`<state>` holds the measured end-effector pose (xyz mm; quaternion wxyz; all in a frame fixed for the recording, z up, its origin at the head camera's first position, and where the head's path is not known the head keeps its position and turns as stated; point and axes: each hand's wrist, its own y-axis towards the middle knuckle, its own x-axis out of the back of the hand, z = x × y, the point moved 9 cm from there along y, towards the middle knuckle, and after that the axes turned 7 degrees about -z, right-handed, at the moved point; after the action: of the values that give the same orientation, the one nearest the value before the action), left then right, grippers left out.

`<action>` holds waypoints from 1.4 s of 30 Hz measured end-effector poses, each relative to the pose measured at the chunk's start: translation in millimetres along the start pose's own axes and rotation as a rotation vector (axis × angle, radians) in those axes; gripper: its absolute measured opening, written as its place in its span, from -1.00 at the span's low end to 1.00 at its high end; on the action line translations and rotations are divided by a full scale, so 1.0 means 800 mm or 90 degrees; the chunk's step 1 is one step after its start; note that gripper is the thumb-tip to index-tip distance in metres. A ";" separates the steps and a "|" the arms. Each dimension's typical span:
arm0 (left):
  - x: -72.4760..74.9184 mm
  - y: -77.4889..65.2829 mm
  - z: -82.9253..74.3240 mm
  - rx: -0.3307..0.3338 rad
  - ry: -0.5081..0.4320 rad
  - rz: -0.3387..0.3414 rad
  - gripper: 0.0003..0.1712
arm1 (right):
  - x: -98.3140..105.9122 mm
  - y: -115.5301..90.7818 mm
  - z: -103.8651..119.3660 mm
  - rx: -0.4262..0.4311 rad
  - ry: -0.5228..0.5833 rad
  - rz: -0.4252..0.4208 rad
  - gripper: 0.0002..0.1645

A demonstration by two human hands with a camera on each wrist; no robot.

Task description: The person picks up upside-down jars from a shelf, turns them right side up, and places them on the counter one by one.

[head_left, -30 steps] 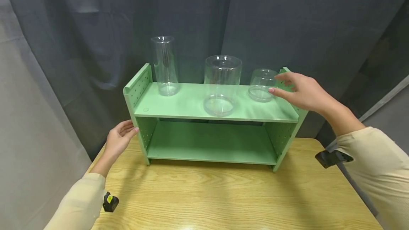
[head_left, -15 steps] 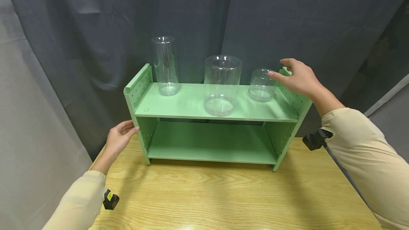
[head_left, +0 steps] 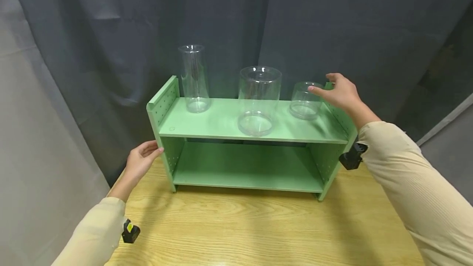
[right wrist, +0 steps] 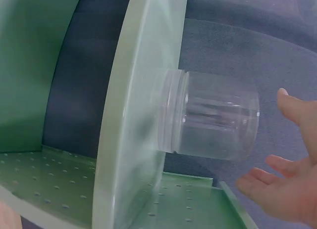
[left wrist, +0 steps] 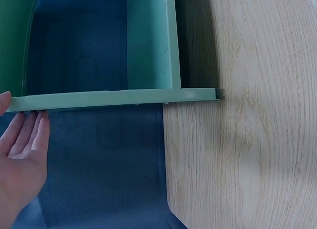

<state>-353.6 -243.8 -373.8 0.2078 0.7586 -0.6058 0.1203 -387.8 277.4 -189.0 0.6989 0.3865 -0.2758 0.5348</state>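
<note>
Gripping the left side panel of the green shelf unit, our left hand has its thumb at the front edge and its fingers against the outer face. Our right hand has its thumb and fingers spread apart, and the short clear cylinder stands upright on the upper board just below them, a gap between. Left of our right fingers we see the wide clear cylinder upright near the board's front edge, and farther left, above and to the right of our left fingers, the tall clear cylinder. Below our fingers the bench carries the shelf unit, and a dark curtain hangs beyond them.
</note>
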 end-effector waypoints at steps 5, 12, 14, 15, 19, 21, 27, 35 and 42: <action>-0.004 -0.002 0.004 0.008 -0.007 0.002 -0.36 | -0.008 0.006 -0.007 -0.027 0.023 -0.004 0.19; -0.002 -0.001 0.006 0.009 -0.001 -0.005 -0.37 | -0.018 0.013 -0.008 -0.053 0.036 0.002 0.24; -0.002 -0.002 0.008 0.010 0.002 0.000 -0.36 | -0.022 0.014 -0.009 -0.062 0.037 0.006 0.24; -0.002 -0.002 0.009 0.012 0.003 0.003 -0.35 | -0.023 0.014 -0.009 -0.064 0.039 0.009 0.24; -0.004 -0.005 0.017 0.024 0.007 0.020 -0.34 | -0.029 0.015 -0.010 -0.071 0.053 0.020 0.25; -0.004 -0.006 0.021 0.031 0.002 0.025 -0.34 | -0.031 0.015 -0.010 -0.069 0.061 0.021 0.25; -0.006 -0.008 0.025 0.035 -0.006 0.028 -0.32 | -0.034 0.012 -0.015 -0.074 0.074 0.014 0.27; -0.006 -0.006 0.025 0.038 -0.011 0.020 -0.34 | -0.038 0.009 -0.028 -0.103 0.094 0.020 0.35; 0.001 -0.002 0.031 0.056 -0.049 -0.003 -0.35 | -0.041 0.008 -0.031 -0.103 0.111 0.013 0.32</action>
<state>-353.4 -255.6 -395.5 0.1514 0.7722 -0.6058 0.1172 -403.9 281.1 -227.0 0.7436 0.2777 -0.2604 0.5496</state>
